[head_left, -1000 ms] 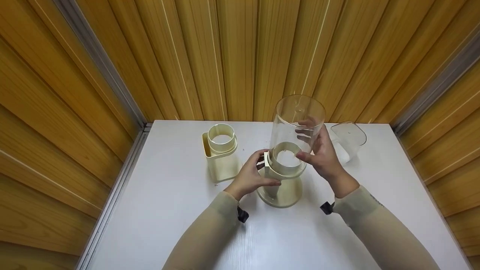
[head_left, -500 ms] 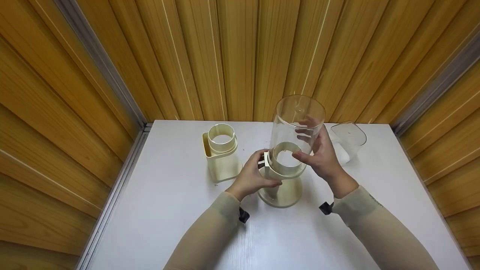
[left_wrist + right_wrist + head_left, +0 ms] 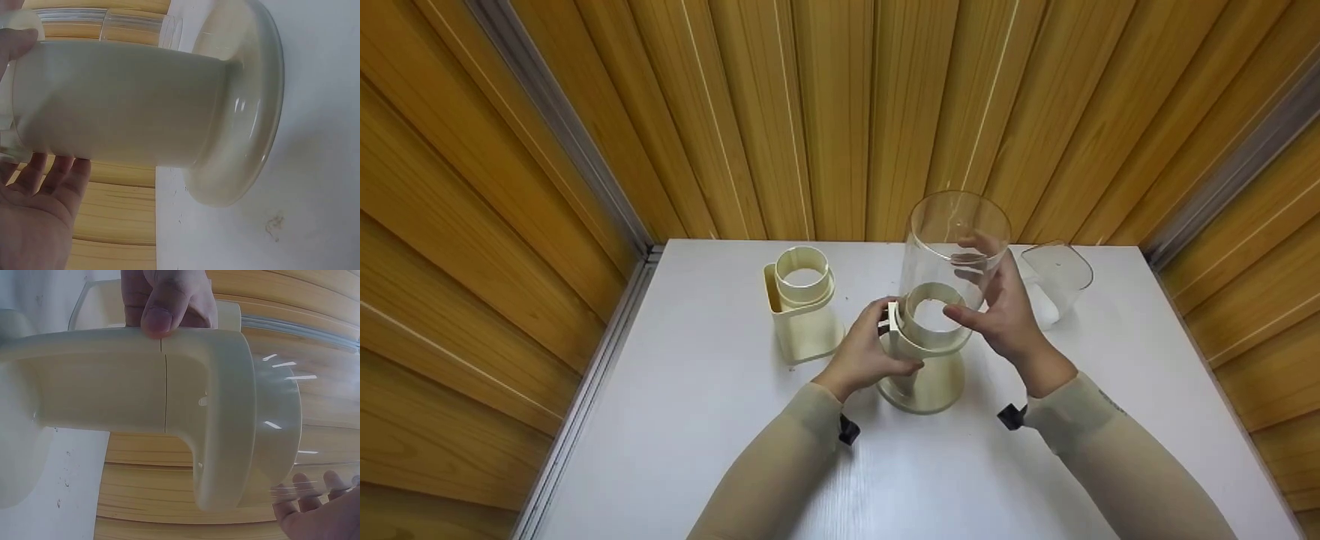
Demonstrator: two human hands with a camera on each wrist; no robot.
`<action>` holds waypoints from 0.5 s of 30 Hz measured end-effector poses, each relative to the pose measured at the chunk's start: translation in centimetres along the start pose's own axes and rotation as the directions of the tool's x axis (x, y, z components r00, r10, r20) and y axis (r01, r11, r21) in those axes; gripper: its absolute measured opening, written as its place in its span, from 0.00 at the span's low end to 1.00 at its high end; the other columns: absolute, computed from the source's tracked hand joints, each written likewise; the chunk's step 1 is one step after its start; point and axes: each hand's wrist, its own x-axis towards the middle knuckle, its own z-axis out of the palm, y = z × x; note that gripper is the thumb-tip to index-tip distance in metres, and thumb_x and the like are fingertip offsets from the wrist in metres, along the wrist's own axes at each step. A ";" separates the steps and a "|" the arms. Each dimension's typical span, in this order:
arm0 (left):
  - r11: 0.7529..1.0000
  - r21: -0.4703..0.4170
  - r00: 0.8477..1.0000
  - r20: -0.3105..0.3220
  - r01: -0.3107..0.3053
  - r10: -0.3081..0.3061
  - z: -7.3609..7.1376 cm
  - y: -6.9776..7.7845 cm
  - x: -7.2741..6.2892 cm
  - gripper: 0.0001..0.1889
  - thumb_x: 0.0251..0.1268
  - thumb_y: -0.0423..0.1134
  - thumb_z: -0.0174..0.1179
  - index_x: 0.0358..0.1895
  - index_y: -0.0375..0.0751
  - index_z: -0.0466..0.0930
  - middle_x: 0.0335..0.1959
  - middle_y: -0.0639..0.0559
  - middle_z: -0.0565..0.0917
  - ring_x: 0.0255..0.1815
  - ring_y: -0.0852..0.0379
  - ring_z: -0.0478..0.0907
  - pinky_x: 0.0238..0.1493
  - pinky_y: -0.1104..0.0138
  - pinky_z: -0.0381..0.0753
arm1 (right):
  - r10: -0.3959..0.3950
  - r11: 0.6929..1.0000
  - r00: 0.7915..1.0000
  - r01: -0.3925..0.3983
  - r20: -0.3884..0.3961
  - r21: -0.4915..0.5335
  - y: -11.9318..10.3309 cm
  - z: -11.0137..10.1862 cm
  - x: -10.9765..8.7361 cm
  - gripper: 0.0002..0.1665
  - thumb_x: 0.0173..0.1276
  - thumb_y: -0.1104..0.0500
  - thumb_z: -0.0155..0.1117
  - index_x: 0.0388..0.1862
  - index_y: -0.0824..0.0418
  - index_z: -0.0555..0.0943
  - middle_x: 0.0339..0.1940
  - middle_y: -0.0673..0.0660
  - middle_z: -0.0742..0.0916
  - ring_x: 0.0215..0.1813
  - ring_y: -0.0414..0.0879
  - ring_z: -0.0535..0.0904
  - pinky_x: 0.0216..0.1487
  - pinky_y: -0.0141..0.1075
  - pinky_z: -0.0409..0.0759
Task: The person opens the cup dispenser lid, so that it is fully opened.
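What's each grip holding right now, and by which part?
The left grip holds the cream stand by its upper part; the right grip holds the clear cylinder by its side wall.

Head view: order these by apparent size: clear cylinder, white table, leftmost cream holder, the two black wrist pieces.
1. White table
2. Clear cylinder
3. Leftmost cream holder
4. Left black piece, right black piece: too alike to rank
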 end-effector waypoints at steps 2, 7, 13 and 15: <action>1.000 0.013 1.000 0.000 0.004 -0.004 0.0 0.0 0.0 0.58 0.47 0.35 0.91 0.84 0.50 0.68 0.79 0.51 0.78 0.82 0.49 0.77 0.86 0.60 0.79 | 0.003 1.000 1.000 -0.003 -0.003 -0.002 -0.1 0.0 0.0 0.62 0.54 0.76 0.77 0.88 0.57 0.65 0.79 0.51 0.77 0.77 0.49 0.77 0.82 0.43 0.78; 1.000 0.023 1.000 0.001 0.010 -0.011 -0.1 0.0 -0.1 0.58 0.47 0.36 0.91 0.84 0.51 0.67 0.79 0.52 0.78 0.82 0.50 0.77 0.87 0.59 0.79 | 0.017 1.000 1.000 -0.017 -0.007 -0.008 -0.3 0.1 0.0 0.61 0.55 0.76 0.78 0.87 0.56 0.65 0.79 0.51 0.77 0.76 0.49 0.78 0.82 0.42 0.78; 0.999 0.044 1.000 -0.002 0.014 -0.014 -0.1 -0.1 -0.1 0.58 0.46 0.37 0.91 0.84 0.53 0.67 0.78 0.54 0.79 0.81 0.54 0.78 0.86 0.58 0.79 | 0.023 1.000 1.000 -0.024 -0.012 -0.010 -0.3 0.0 0.1 0.61 0.55 0.78 0.77 0.87 0.56 0.65 0.78 0.51 0.78 0.76 0.50 0.78 0.81 0.44 0.78; 0.999 0.050 1.000 -0.002 0.007 -0.007 -0.1 -0.1 -0.1 0.58 0.47 0.37 0.91 0.84 0.52 0.67 0.78 0.53 0.79 0.81 0.53 0.78 0.86 0.58 0.79 | 0.023 1.000 1.000 -0.023 -0.010 -0.015 -0.2 0.0 0.2 0.61 0.55 0.78 0.77 0.87 0.56 0.65 0.78 0.51 0.78 0.76 0.50 0.78 0.81 0.44 0.78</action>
